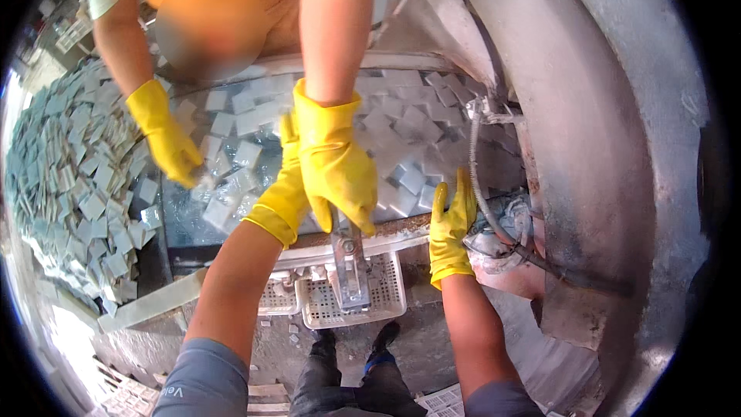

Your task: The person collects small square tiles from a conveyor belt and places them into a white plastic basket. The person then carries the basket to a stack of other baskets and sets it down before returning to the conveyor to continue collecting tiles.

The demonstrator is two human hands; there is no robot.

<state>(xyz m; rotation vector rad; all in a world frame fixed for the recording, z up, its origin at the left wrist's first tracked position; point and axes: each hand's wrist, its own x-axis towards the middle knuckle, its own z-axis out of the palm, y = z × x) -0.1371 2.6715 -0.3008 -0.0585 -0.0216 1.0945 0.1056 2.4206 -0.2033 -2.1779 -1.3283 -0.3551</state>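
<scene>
My left hand (281, 202), in a yellow rubber glove, reaches over the wet surface. Its fingers are mostly covered by a co-worker's gloved hand (333, 158), so their grip cannot be made out. Near the front rim (409, 233), my right hand (451, 232) wears the same kind of glove, fingers stretched out and thumb apart. Just left of it lie pale square tiles (413, 179). More loose tiles (247, 154) are scattered over the wet surface. The co-worker's other gloved hand (168, 140) is among tiles at the left.
A large heap of tiles (85, 162) rises at the left. Below the rim, a metal bracket (351, 274) projects over a white perforated basket (390, 289). At the right, a grey hose (475, 158) hangs beside a big curved wall (571, 108). Tile chips lie on the floor.
</scene>
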